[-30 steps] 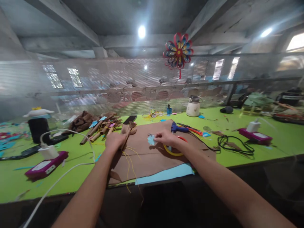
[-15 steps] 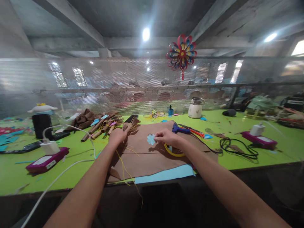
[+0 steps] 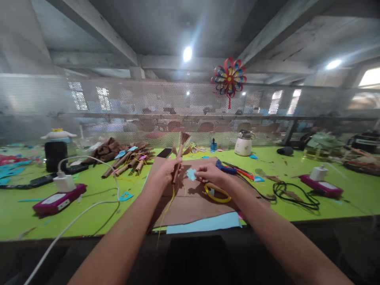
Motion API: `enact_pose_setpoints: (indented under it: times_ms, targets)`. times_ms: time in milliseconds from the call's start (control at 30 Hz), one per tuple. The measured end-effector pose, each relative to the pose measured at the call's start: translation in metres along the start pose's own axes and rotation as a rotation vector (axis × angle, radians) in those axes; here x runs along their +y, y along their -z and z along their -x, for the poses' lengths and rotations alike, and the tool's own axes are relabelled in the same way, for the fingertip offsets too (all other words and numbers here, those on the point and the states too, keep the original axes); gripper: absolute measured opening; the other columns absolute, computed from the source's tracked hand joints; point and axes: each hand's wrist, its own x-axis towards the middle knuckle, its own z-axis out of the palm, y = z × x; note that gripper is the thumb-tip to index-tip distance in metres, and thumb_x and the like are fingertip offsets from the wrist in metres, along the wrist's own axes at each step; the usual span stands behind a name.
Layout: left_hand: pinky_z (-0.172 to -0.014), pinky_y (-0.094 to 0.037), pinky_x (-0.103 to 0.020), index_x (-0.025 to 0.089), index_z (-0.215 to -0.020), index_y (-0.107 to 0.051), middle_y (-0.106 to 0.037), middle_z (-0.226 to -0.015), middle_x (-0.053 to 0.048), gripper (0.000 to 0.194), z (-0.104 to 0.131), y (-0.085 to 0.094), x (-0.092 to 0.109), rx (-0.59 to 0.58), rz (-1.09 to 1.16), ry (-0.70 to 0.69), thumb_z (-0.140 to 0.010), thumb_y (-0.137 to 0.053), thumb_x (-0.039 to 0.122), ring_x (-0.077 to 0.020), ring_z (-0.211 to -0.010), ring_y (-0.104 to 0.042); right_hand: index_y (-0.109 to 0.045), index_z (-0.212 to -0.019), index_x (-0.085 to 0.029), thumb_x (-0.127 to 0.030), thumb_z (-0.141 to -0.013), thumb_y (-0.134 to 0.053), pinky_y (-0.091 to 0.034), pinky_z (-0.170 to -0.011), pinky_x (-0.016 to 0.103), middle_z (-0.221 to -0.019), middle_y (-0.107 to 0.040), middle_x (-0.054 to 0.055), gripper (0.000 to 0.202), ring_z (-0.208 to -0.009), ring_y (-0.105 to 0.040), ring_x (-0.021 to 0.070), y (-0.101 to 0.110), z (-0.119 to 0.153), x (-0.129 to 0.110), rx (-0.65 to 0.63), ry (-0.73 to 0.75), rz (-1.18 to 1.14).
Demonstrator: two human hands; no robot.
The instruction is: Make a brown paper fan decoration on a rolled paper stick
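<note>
1. Here's the left hand (image 3: 162, 174), fingers curled closed round a brown paper stalk (image 3: 175, 174), which stands nearly upright, its frayed ends fanning out at the top!
2. Over to the right hand (image 3: 209, 173): thumb and fingers pinched together on the edge of a pale blue flower cutout (image 3: 190, 174), just right of the stalk.
3. Yellow string (image 3: 168, 206) trails down below the left hand.
4. Beneath both hands, a brown sheet (image 3: 190, 211), with a light blue sheet (image 3: 204, 225) peeking out at its near edge.
5. By the right wrist, a yellow loop (image 3: 218, 200); just beyond, a blue tool (image 3: 227, 169).
6. Further left, brown paper rolls (image 3: 118, 162) lie heaped on the green table (image 3: 297, 162).
7. At the back, a pale jug (image 3: 243, 145); above, a many-petalled ornament (image 3: 229, 79) hangs.
</note>
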Motion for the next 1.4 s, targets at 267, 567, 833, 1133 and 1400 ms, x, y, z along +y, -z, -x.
enact_pose_setpoints:
  times_ms: [267, 567, 833, 1133, 1400]
  targets:
    - [-0.043, -0.034, -0.016, 0.014, -0.076, -0.059, -0.055, -0.058, 0.0, 0.006, 0.015, -0.009, -0.026, -0.343, 0.157, -0.057, -0.072, -0.063, 0.011, -0.0061, -0.045, -0.047, -0.059, -0.061, -0.015, -0.022, -0.069, -0.064, -0.037, -0.046, 0.019, -0.048, -0.055, -0.004, 0.011, -0.045, -0.047, 0.0075, 0.011, -0.02, -0.026, 0.116, 0.076, 0.232]
    - [-0.048, -0.041, -0.019, 0.011, -0.077, -0.065, -0.061, -0.067, -0.005, 0.015, 0.022, -0.011, -0.03, -0.454, 0.302, -0.04, -0.069, -0.061, 0.024, -0.0105, -0.054, -0.052, -0.055, -0.063, -0.017, -0.027, -0.078, -0.056, -0.037, -0.049, 0.021, -0.054, -0.056, -0.002, 0.018, -0.048, -0.048, 0.0093, 0.008, -0.026, -0.01, 0.174, 0.25, 0.396]
    - [-0.047, -0.036, -0.016, 0.013, -0.075, -0.062, -0.056, -0.059, 0.0, 0.026, 0.026, -0.024, -0.039, -0.431, 0.217, -0.127, -0.075, -0.072, 0.036, -0.0071, -0.049, -0.047, -0.054, -0.067, -0.018, -0.03, -0.082, -0.054, -0.039, -0.052, 0.023, -0.055, -0.057, -0.001, 0.019, -0.051, -0.051, 0.0118, 0.008, -0.02, 0.002, 0.175, 0.312, 0.416]
    - [-0.05, -0.04, -0.017, 0.015, -0.08, -0.062, -0.058, -0.064, -0.001, 0.022, 0.027, -0.024, -0.037, -0.435, 0.234, -0.155, -0.081, -0.067, 0.037, -0.0081, -0.052, -0.049, -0.058, -0.068, -0.019, -0.038, -0.077, -0.06, -0.04, -0.05, 0.024, -0.056, -0.059, -0.001, 0.021, -0.052, -0.053, 0.0123, -0.006, -0.019, 0.001, 0.189, 0.263, 0.129]
    - [-0.046, -0.039, -0.016, 0.016, -0.086, -0.062, -0.057, -0.063, -0.001, 0.02, 0.031, -0.024, -0.034, -0.387, 0.181, -0.127, -0.085, -0.061, 0.036, -0.0083, -0.05, -0.05, -0.057, -0.067, -0.018, -0.051, -0.07, -0.067, -0.037, -0.048, 0.023, -0.053, -0.056, -0.004, 0.034, -0.046, -0.049, 0.0095, -0.009, -0.015, -0.002, 0.175, 0.163, -0.035]
